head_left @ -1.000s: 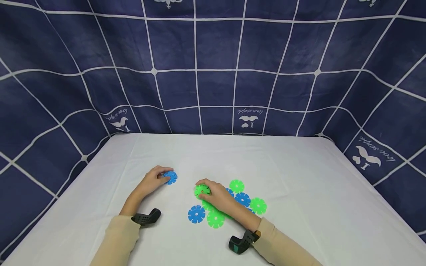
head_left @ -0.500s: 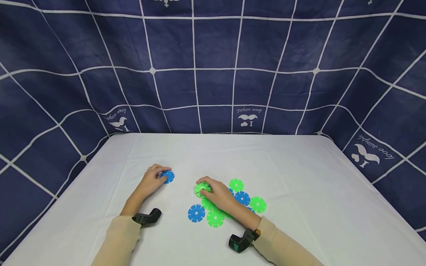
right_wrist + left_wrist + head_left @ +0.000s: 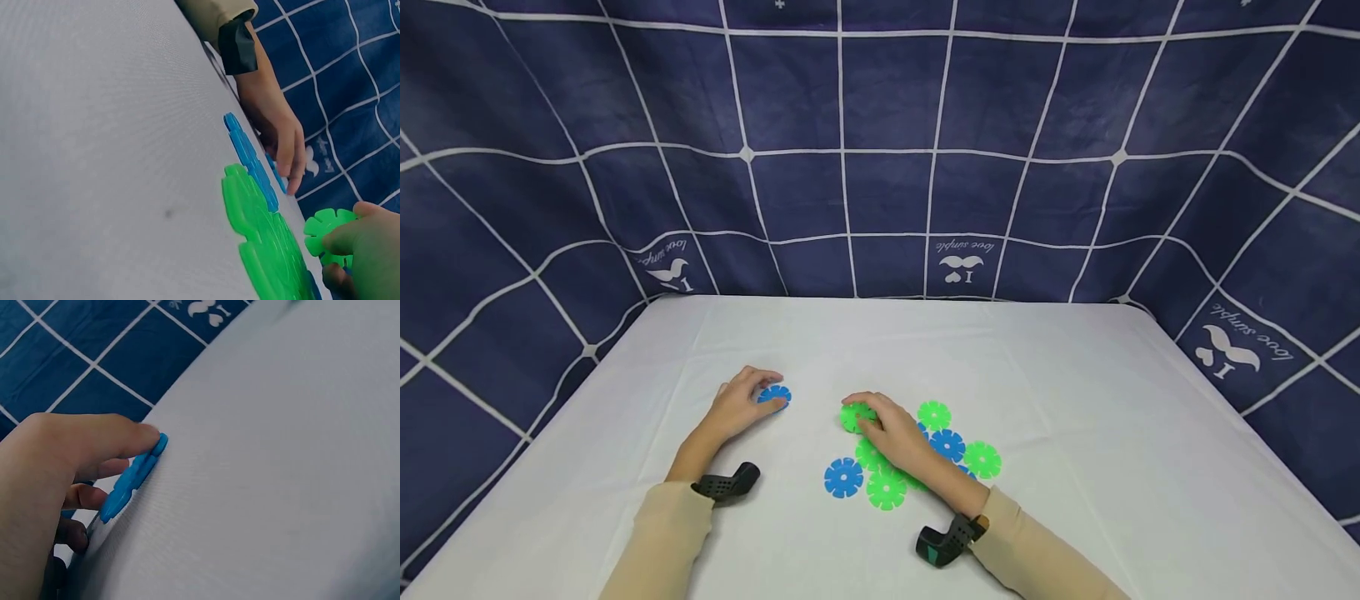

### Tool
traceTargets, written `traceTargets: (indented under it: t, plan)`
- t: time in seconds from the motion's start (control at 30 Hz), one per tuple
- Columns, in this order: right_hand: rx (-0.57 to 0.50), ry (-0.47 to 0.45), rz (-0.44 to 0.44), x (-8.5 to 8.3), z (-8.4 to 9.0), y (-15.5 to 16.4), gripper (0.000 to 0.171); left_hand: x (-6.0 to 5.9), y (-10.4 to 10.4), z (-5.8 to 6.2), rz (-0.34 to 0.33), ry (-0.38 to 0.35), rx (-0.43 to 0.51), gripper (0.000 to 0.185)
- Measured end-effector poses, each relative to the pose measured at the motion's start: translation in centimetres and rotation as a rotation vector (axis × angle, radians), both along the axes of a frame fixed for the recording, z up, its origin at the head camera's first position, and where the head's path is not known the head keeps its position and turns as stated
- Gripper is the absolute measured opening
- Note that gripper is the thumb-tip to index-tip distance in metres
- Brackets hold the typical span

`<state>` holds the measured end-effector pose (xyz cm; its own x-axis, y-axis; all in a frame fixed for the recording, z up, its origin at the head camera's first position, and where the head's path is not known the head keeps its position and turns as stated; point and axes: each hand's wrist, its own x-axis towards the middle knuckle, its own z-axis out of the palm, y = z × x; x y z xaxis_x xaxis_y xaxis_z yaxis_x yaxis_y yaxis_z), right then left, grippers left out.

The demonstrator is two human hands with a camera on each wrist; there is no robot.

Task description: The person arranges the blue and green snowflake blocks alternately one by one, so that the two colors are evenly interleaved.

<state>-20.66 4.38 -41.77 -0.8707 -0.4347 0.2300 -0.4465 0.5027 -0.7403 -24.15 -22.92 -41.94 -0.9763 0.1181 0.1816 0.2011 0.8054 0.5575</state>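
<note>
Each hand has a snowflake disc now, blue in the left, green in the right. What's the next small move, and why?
Probably bring the two together: the left hand pinches the blue disc at the tabletop, the right hand holds the green disc lifted, and a bare gap of table separates them.

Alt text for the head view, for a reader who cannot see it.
On a white table, the left hand holds a blue disc and the right hand pinches a green disc, beside a cluster of loose discs.

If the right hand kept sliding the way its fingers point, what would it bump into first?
Probably nothing soon. The right hand, pinching a green disc, points toward the table's far left; only bare white tablecloth lies ahead. The left hand's blue disc seems off that line, though depth is unclear.
</note>
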Motion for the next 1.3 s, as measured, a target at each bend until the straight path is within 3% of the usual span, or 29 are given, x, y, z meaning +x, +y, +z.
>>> traceTargets:
  t: [0.2,0.47,0.83,0.93,1.13,1.3]
  plan:
    - [-0.004,-0.066,-0.036,-0.2,0.4,-0.3,0.048,0.1,0.2,0.1,-0.002,0.008,0.005,0.031]
    - [-0.012,-0.122,-0.035,-0.5,1.5,-1.9,0.047,0.2,0.2,0.3,0.011,-0.019,0.038,0.029]
    - [0.062,-0.175,-0.039,-2.6,1.3,-5.7,0.051,0.2,0.4,0.2,0.016,-0.031,0.019,0.031]
    - [0.096,-0.148,-0.063,-3.1,1.1,-6.3,0.052,0.2,0.4,0.2,0.024,-0.036,0.024,0.031]
    - [0.288,-0.004,-0.139,-3.4,0.5,-6.3,0.047,0.2,0.8,-0.1,0.027,-0.055,0.015,0.031]
    - [0.29,0.03,-0.112,-3.6,0.2,-6.0,0.042,0.3,0.6,-0.1,0.033,-0.042,0.005,0.031]
